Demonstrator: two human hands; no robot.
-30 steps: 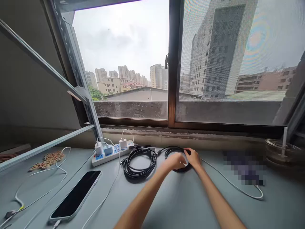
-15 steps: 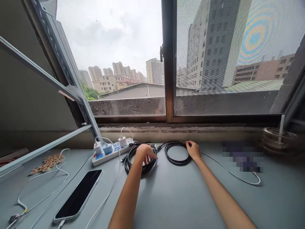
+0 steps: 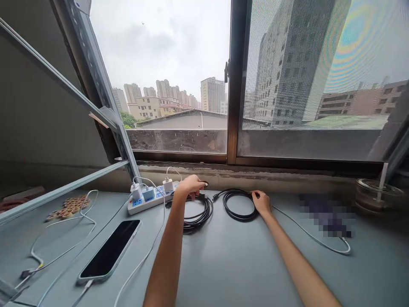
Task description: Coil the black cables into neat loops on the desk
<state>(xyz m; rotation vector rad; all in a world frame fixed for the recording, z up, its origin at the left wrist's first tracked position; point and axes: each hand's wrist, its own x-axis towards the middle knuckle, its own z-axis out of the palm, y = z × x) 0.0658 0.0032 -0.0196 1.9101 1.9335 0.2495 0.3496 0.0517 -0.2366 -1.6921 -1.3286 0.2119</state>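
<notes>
Two coils of black cable rest on the grey table below the window. My left hand (image 3: 191,186) is above the back edge of the left coil (image 3: 203,219), its fingers closed on a short dark bend of black cable at the fingertips. Part of that coil is hidden behind my left wrist. At the right side of the smaller coil (image 3: 238,216), my right hand (image 3: 262,202) pinches the cable between thumb and fingers. A cable connector (image 3: 215,198) lies between the two coils.
A white power strip (image 3: 136,208) with plugged-in chargers stands at left. Nearer lie a phone (image 3: 110,249) and white cables. Small wooden pieces (image 3: 68,207) are scattered beside the metal rack (image 3: 124,145). At right are a blurred dark object (image 3: 327,215) and a glass jar (image 3: 373,196).
My left hand has lifted off the middle of the left coil and moved towards the window, uncovering more of the coil. My right hand stays at the smaller coil. The view has shifted slightly.
</notes>
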